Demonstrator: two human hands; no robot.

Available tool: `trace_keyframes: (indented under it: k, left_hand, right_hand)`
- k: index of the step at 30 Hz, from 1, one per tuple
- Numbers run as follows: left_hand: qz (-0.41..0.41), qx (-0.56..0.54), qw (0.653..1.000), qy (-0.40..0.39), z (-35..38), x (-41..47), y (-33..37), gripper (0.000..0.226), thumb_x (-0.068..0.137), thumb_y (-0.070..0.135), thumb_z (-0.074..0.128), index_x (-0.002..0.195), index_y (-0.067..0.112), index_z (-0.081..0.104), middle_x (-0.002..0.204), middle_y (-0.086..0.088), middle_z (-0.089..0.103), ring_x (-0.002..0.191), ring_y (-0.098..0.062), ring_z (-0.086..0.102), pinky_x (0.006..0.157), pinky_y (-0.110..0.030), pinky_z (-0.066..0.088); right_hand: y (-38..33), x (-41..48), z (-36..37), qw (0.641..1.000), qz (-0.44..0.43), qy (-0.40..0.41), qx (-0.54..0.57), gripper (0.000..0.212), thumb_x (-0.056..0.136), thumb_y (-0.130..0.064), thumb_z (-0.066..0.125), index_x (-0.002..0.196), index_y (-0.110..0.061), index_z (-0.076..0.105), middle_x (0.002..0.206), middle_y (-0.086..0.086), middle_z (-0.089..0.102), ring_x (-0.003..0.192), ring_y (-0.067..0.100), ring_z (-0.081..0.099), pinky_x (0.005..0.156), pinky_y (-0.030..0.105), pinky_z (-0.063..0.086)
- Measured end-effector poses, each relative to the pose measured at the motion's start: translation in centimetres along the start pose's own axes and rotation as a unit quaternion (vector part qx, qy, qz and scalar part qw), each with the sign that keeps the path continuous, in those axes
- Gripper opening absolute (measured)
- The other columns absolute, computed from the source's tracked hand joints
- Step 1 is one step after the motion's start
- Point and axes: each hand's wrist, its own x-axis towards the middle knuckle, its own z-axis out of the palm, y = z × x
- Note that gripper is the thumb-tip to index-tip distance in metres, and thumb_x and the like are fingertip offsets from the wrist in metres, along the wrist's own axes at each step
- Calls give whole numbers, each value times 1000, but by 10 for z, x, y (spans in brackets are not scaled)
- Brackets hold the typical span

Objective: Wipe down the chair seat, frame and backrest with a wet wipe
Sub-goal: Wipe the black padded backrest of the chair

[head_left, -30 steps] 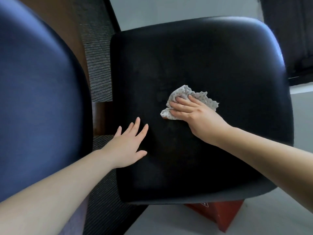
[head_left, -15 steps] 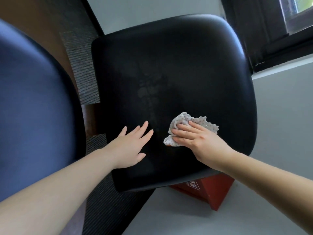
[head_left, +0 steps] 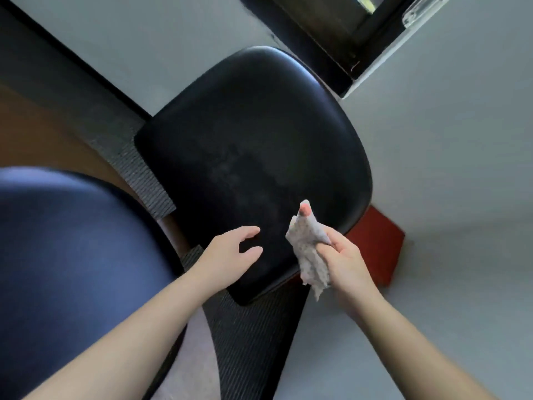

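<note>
The black padded chair seat [head_left: 251, 145] fills the middle of the view, seen from above. My right hand [head_left: 343, 262] is lifted off the seat near its front right corner and clutches the crumpled white speckled wet wipe [head_left: 310, 249], which hangs down from my fingers. My left hand [head_left: 230, 255] hovers over the seat's front edge with fingers loosely curled and holds nothing. The dark ribbed chair frame [head_left: 248, 336] runs under the seat toward me.
A blue backrest or cushion [head_left: 72, 269] fills the lower left. A red box [head_left: 375, 249] sits on the grey floor under the seat's right corner. A dark window frame [head_left: 331, 39] stands at the top. Brown flooring [head_left: 34, 134] lies at the left.
My right hand has lifted the wipe off the seat and bunched it up. My left hand has come off the seat and curled. The view has pulled back and turned.
</note>
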Motion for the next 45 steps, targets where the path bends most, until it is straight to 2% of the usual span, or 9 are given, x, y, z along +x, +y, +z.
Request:
trace_keyframes:
  k: [4, 10, 16, 20, 25, 29, 38, 41, 45]
  left_hand:
    - [-86, -174, 980, -48, -14, -53, 32, 34, 90, 35, 65, 123, 28, 61, 106, 11, 71, 99, -2, 66, 88, -26, 51]
    - [-123, -198, 972, 9, -22, -89, 40, 6, 74, 30, 73, 79, 26, 70, 87, -3, 71, 84, -19, 67, 79, -40, 54]
    - [-125, -141, 982, 21, 15, -64, 66, 7, 87, 20, 65, 93, 20, 64, 96, -2, 69, 89, -17, 67, 71, -32, 54]
    - [-6, 83, 996, 33, 39, -13, 94, 36, 89, 21, 64, 124, 24, 55, 128, 5, 56, 111, -8, 55, 87, -19, 41]
    - [153, 349, 924, -9, 65, 75, 138, 77, 95, 29, 59, 155, 26, 12, 164, -4, -5, 150, -24, 1, 114, -36, 27]
    - [174, 473, 864, 18, 91, 106, 126, 102, 90, 41, 65, 154, 21, -12, 159, -21, -20, 148, -41, -7, 117, -51, 24]
    - [258, 410, 872, 68, 92, 114, 97, 95, 87, 44, 63, 156, 23, 0, 162, -17, -10, 150, -35, -2, 116, -50, 29]
    - [298, 392, 869, 47, 81, 110, 75, 89, 91, 44, 59, 156, 25, 0, 162, -14, -13, 150, -31, -8, 120, -46, 21]
    - [292, 410, 864, 9, 72, 93, 27, 93, 91, 36, 63, 155, 26, -4, 161, -16, -15, 149, -34, -8, 118, -48, 25]
  right_hand:
    - [-12, -55, 45, 952, 98, 23, 290, 29, 96, 1, 42, 108, -11, 66, 103, 15, 72, 99, 28, 69, 88, 43, 54]
    - [-9, -92, 76, 927, 131, 71, 344, 17, 97, -8, 52, 107, -6, 66, 101, 16, 72, 98, 31, 69, 92, 52, 53]
    - [6, -81, 45, 897, 131, 82, 415, 18, 97, -8, 53, 110, -6, 64, 103, 15, 72, 99, 30, 69, 93, 50, 52]
    - [33, -45, -1, 879, 123, 304, 346, 15, 93, -8, 49, 99, -17, 59, 104, 12, 68, 92, 21, 66, 87, 41, 54]
    - [26, 27, -57, 840, 25, 447, 306, 32, 96, -7, 41, 123, -23, 50, 102, -15, 59, 97, 2, 58, 76, 9, 41]
    - [19, 76, -60, 888, -42, 345, 302, 28, 104, -25, 38, 117, -32, 62, 101, -24, 64, 109, -7, 56, 95, 11, 41]
    - [119, 39, 33, 875, 115, 260, 393, 30, 100, -21, 41, 105, -11, 68, 91, 3, 71, 92, 20, 65, 72, 21, 49]
    - [94, 62, 15, 851, 25, 336, 402, 37, 94, -25, 40, 116, -8, 64, 101, 0, 67, 99, 12, 61, 88, 30, 49]
    - [105, 62, 59, 853, -12, 378, 359, 44, 93, -26, 36, 133, -38, 47, 119, -9, 52, 112, 6, 48, 108, 36, 35]
